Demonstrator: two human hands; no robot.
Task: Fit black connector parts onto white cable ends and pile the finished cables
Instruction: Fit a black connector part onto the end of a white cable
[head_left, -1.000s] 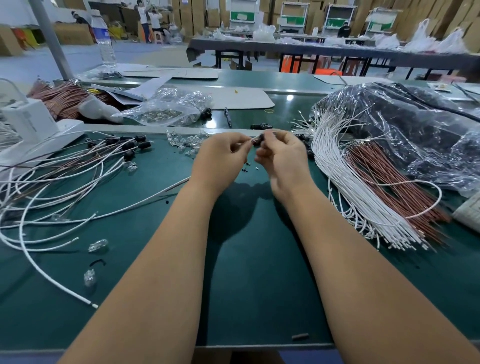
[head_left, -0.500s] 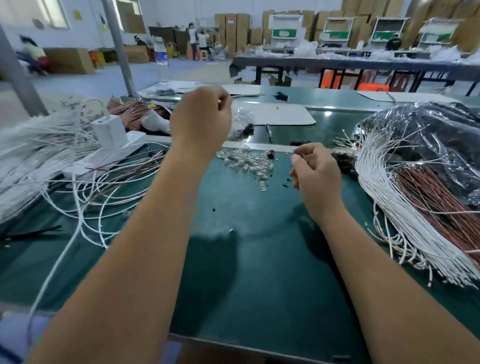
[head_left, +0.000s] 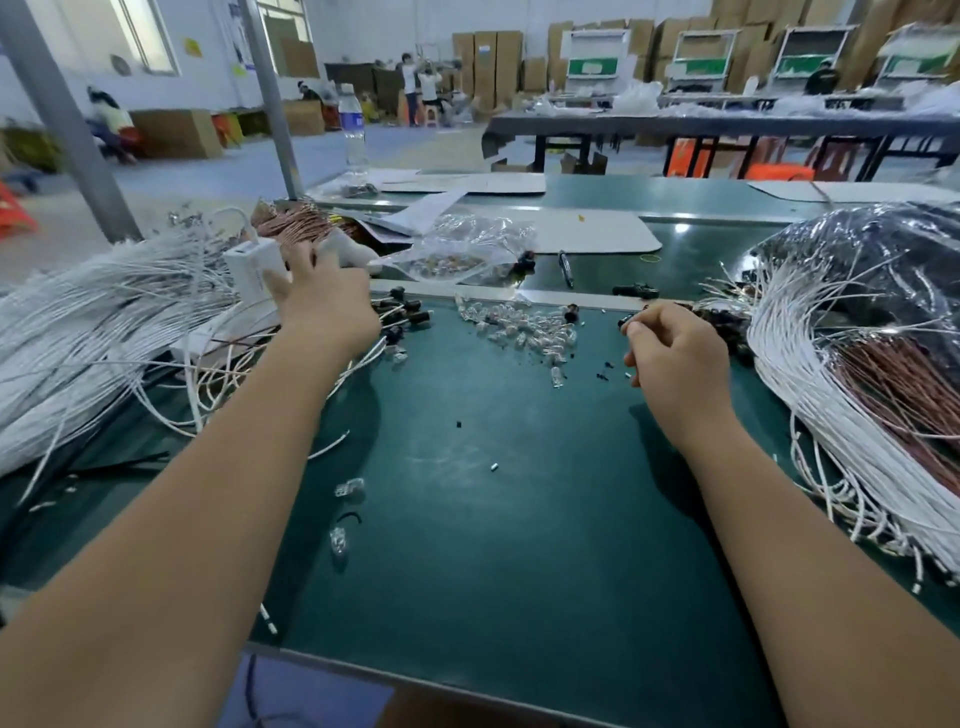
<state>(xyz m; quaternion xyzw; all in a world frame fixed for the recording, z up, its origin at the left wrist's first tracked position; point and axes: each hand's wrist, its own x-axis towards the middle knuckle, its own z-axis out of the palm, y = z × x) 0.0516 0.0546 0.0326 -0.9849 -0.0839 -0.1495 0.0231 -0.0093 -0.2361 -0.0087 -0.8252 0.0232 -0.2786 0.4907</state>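
Observation:
My left hand (head_left: 322, 304) reaches out to the far left with its fingers spread, over the finished cables with black connectors (head_left: 408, 314) and next to a white box (head_left: 252, 270). It holds nothing that I can see. My right hand (head_left: 675, 358) hovers right of centre with curled fingers, pinching a small black connector part (head_left: 627, 323) at its fingertips. A thick bundle of unfitted white cables (head_left: 810, 384) lies to the right, mixed with brown wires (head_left: 893, 384). A few loose black parts (head_left: 602, 374) dot the green mat (head_left: 493, 519).
A heap of small clear plastic pieces (head_left: 524, 327) sits at the mat's far edge. A large sheaf of white cables (head_left: 78, 338) fills the left side. Behind lie a clear bag (head_left: 467, 249), a pen (head_left: 566, 267), a water bottle (head_left: 353, 130) and black plastic sheeting (head_left: 883, 249).
The hands, together at the centre on a cable end one second ago, have parted. My left hand swung up and left, then came down over the finished cables. My right hand stayed.

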